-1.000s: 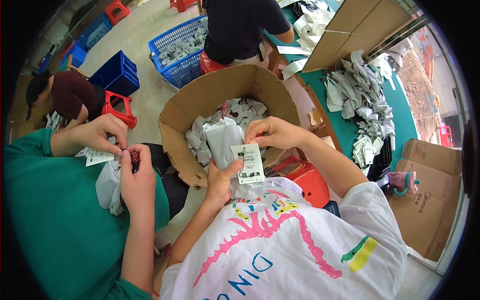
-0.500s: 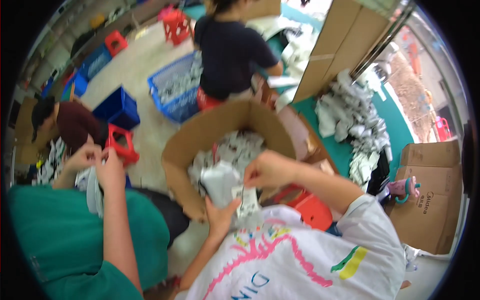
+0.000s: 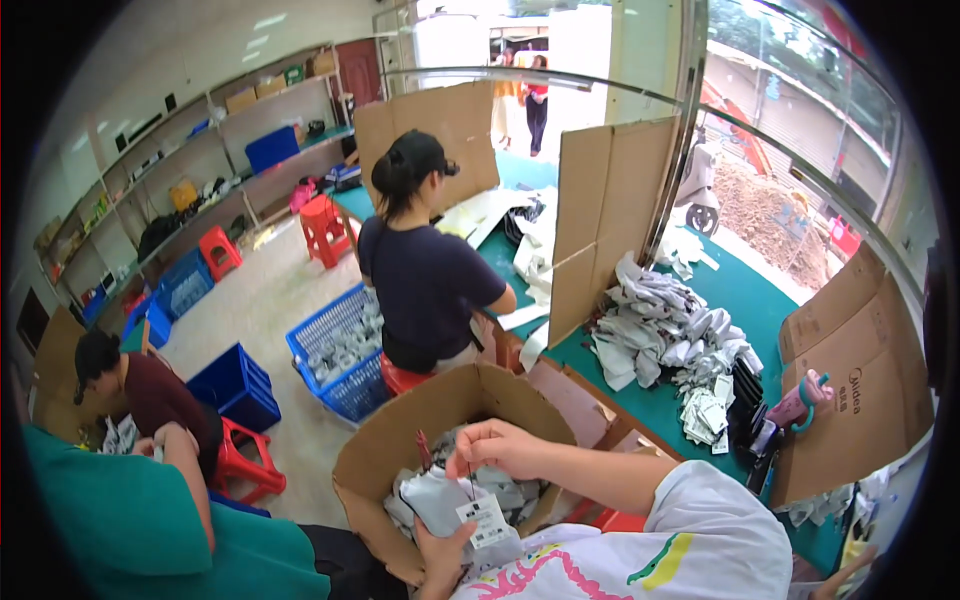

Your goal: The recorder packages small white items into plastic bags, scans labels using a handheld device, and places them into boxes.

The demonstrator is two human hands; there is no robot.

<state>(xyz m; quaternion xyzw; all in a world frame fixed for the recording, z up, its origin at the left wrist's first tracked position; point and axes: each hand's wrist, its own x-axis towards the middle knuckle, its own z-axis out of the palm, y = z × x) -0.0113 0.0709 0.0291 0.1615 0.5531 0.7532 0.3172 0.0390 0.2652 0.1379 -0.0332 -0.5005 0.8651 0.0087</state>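
My left hand grips a light grey cloth piece from below, over a large cardboard box. Just above it my right hand is closed in a pinch on a thin dark string. From that string a white printed hang tag dangles in front of the cloth. More grey pieces lie in the box behind, along with something dark red that sticks up. My left fingers are partly hidden by the cloth.
A green-topped table on the right bears a grey cloth heap, a stack of white tags and a pink cup. Co-workers sit ahead and to the left, one in green close by. A blue basket stands beyond the box.
The view has tilted up, showing more of the room. The tag now hangs lower beneath my right hand, its string visible. The grey cloth stays in my left hand.
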